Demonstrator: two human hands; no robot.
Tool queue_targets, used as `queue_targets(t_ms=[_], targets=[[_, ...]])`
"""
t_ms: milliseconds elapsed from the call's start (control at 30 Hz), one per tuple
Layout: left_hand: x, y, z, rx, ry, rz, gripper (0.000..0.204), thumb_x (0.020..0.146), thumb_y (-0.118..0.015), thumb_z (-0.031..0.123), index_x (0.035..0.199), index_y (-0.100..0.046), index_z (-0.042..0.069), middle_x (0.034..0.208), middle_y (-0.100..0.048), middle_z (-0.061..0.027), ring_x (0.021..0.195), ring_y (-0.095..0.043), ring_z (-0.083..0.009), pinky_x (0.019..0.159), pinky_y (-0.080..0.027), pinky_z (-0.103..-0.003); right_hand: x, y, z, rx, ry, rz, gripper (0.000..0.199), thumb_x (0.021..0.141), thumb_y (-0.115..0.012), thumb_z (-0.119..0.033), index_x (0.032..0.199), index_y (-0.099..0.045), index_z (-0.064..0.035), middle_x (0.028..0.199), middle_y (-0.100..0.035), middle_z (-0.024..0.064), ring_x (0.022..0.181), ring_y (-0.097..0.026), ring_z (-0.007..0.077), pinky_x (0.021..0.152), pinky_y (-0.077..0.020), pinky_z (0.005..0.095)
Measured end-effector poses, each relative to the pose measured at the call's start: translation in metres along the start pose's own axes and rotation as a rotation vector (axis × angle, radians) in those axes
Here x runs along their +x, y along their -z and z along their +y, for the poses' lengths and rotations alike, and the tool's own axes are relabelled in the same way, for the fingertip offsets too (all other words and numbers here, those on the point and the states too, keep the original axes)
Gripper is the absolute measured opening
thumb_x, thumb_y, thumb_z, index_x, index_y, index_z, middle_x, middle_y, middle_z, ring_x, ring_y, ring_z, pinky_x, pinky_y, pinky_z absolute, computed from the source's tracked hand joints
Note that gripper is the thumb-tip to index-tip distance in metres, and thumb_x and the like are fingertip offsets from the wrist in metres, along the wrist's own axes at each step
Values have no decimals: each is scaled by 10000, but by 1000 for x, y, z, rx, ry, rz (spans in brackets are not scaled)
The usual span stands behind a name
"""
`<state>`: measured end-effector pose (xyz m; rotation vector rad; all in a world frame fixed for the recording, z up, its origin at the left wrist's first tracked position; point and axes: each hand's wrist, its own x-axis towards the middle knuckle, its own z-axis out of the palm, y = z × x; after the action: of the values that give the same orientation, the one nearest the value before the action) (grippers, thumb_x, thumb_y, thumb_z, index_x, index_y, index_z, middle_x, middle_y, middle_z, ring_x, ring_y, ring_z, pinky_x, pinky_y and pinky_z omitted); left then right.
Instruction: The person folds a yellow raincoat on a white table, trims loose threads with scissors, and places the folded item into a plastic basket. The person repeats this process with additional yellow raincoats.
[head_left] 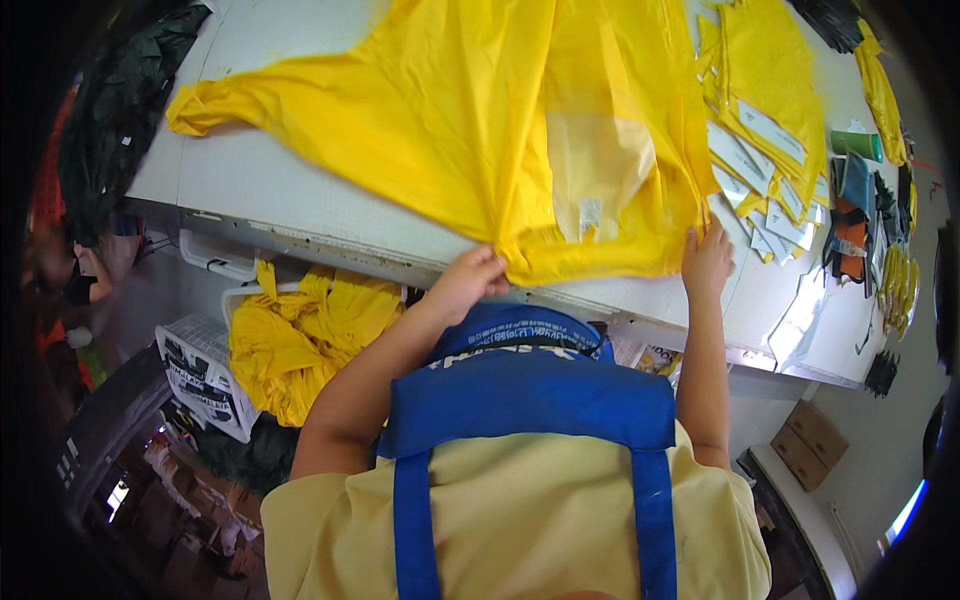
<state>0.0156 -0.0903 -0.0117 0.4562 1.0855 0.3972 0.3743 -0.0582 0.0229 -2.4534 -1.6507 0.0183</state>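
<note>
A yellow raincoat lies spread over the white table, one sleeve stretched out to the left. Set into it is a see-through panel, with a small printed label near the panel's lower end. My left hand pinches the coat's near edge at the table's front. On the right, my right hand grips the coat's other near corner, fingers closed on the fabric. Between both hands the yellow edge runs fairly straight. The far part of the coat goes out of view at the top.
Yellow folded pieces with white cards are heaped at the right of the table, near a green roll. Below the front edge, a white basket stands beside bunched yellow fabric. Dark garments hang at the left.
</note>
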Motion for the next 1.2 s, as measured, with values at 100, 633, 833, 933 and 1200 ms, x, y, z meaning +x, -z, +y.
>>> queue_targets(t_ms=[100,633,833,933,1200], targets=[[17,-33,2,701,-138,-182,252,918,-523,205,1090,-625,51,983,-663,-99,886,-623,-201,805,-492,-323,27,18,-46,-26,254,197,554,853,-637,-297,1316,-430,-75,1323,-448,235,1217,-442,377,975,-391,420],[77,18,206,1376,-1068,650,532,785,-666,210,1257,-484,45,1308,-464,-187,1220,-432,-338,1055,-300,-443,-51,36,-168,271,1095,-858,187,822,-513,-118,978,-617,-105,908,-570,110,741,-621,310,640,-505,426],[38,36,185,1562,-626,570,362,759,-660,158,1097,-573,62,1088,-595,-121,1068,-527,-295,1001,-306,-461,-8,75,-90,255,695,-1159,276,782,-649,-170,1058,-654,-158,955,-632,101,848,-622,283,727,-496,385],[20,35,160,1530,-986,616,246,718,-666,89,953,-597,63,911,-621,-87,923,-562,-271,907,-364,-441,32,73,-145,545,582,-413,317,769,-689,-178,1068,-631,-87,955,-636,105,917,-600,260,813,-472,373],[-17,50,119,1346,-1572,564,167,662,-634,37,827,-637,65,850,-609,-46,789,-583,-236,648,-498,-298,42,11,-169,421,919,-86,249,587,-625,28,796,-617,-106,754,-551,43,793,-562,263,774,-440,375]])
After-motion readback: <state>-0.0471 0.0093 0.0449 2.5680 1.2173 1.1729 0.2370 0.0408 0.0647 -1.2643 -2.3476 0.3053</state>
